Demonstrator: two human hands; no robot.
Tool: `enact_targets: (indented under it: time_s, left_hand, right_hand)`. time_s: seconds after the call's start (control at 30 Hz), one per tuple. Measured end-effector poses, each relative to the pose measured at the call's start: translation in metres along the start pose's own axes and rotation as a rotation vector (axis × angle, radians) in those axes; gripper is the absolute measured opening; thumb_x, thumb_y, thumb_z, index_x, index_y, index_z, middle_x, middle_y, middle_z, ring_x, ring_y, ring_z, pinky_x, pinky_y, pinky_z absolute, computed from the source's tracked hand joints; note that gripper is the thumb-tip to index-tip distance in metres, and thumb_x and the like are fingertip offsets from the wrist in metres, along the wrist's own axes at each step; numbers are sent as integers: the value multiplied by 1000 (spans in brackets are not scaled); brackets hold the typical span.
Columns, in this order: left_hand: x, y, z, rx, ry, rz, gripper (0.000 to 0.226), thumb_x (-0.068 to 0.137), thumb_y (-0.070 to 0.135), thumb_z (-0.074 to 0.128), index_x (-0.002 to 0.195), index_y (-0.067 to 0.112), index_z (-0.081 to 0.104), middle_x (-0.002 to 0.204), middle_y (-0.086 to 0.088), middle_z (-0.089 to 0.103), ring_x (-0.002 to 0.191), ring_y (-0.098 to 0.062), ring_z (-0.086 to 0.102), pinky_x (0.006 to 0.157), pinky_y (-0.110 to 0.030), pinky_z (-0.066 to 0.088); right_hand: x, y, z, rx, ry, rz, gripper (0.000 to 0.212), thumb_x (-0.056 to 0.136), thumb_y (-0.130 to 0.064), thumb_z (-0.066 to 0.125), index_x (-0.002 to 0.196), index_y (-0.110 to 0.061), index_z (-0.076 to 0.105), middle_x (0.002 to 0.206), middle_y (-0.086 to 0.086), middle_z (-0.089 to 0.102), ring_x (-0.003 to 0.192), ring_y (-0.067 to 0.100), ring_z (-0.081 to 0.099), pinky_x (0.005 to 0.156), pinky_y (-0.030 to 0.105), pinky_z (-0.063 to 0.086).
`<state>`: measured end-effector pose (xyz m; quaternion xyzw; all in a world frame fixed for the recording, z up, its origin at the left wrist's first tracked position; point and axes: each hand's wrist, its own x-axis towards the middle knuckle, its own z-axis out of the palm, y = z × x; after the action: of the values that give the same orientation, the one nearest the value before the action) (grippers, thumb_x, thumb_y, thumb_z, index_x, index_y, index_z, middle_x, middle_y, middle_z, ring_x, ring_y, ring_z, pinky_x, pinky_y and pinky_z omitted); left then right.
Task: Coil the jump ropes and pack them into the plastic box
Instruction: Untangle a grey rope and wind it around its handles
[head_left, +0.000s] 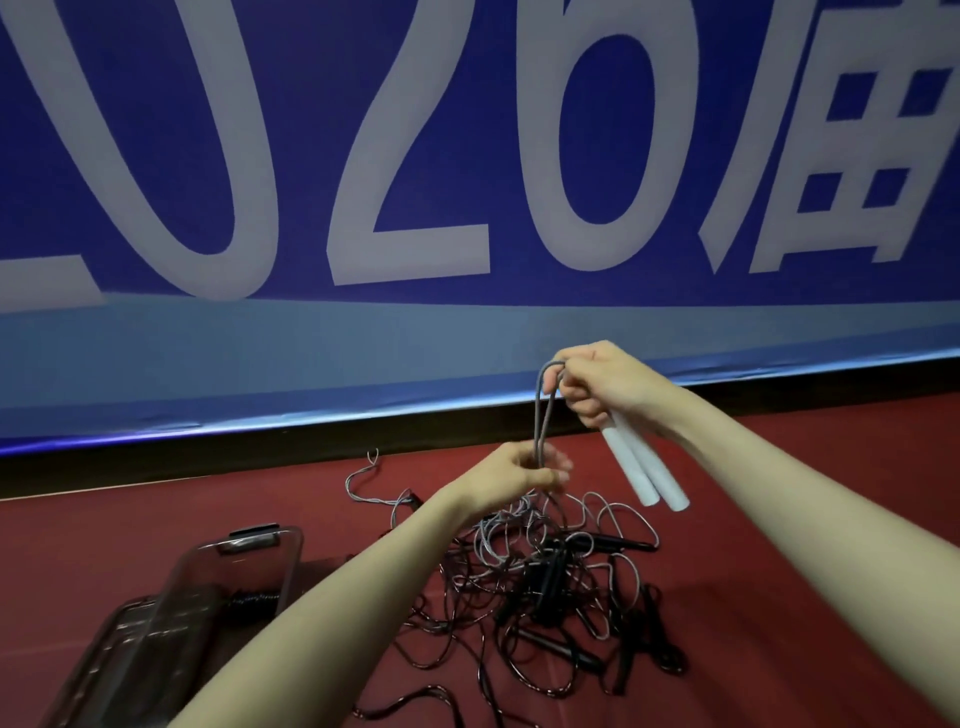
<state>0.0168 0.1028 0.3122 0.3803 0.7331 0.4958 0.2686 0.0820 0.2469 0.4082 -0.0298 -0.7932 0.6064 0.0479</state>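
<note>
right hand (597, 382) grips two white handles (644, 465) and a rope loop (545, 410); left hand (524, 470) pinches that rope above the tangled pile (550, 582).

- 2 bare hands: left hand (514, 470), right hand (602, 382)
- 2 white cylindrical foam handles (644, 467), side by side
- 1 clear plastic box (228, 577), approx. 1 flat clear lid (124, 654) beside it
- Tangled heap of black & grey jump ropes (545, 577): no. can't be counted
- 1 blue banner w/ white lettering (415, 156)

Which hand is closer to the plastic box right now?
Left. The left hand pinches the grey rope above the tangled pile, up and right of the plastic box. The right hand grips the white handles higher and farther right.
</note>
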Motion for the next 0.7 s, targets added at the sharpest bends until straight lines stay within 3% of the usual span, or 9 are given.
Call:
enact_targets:
  time_s: [0.03,0.1,0.2,0.3,0.43,0.53,0.63,0.7]
  left_hand:
    - [-2,-5,0,40,-11,-7,11,95,4,55,105,4,60,79,-2,63,64,1,60,68,-12,47]
    - [-6,-25,-5,133,-51,-64,12,98,8,49,95,9,61,78,-4,61,65,-3,59,68,-14,47]
    - [-14,-70,-25,389,-59,-195,14,97,15,52,87,16,61,83,-3,61,76,-14,55,80,-36,50]
    - [-24,-88,-53,381,126,-287,18,100,15,47,88,18,60,78,2,60,65,-12,52,62,-27,47]
    - [-30,-50,-96,258,466,-122,25,100,13,47,81,17,61,63,-1,53,56,-12,48,62,-30,39]
    - [-38,15,-120,368,649,90,21,101,15,46,88,9,62,61,4,50,52,-6,41,55,-27,35]
    - [-51,71,-130,450,744,250,9,99,15,48,94,11,54,68,5,57,52,-1,44,50,-13,33]
    - [-58,92,-125,532,729,229,5,98,14,48,95,10,48,75,4,58,60,-5,46,51,-14,34]
  right_hand:
    - [1,-1,-2,28,60,-18,33,88,4,28,73,-5,57,52,-1,28,40,9,19,44,19,16]
    - [2,-5,-7,122,191,-60,32,87,4,28,73,-5,55,50,-2,28,38,7,20,42,17,16]
    - [4,-9,-22,296,355,-123,28,83,4,29,73,-5,53,49,-3,27,37,7,19,39,17,16]
    - [10,3,-31,324,458,-74,27,82,2,29,75,-6,54,52,-2,25,37,7,18,38,17,16]
    - [17,36,-34,146,491,121,24,91,-2,32,77,-13,50,54,1,29,31,6,22,38,13,20]
    - [18,56,-39,-2,425,231,23,92,-2,33,85,-20,46,58,5,33,34,10,23,42,16,22]
    - [15,58,-34,-94,344,245,33,89,-2,34,110,-22,50,57,3,36,37,12,23,45,18,20]
    - [15,45,-26,-146,288,233,35,86,-2,35,111,-21,52,56,2,34,39,11,20,48,18,17]
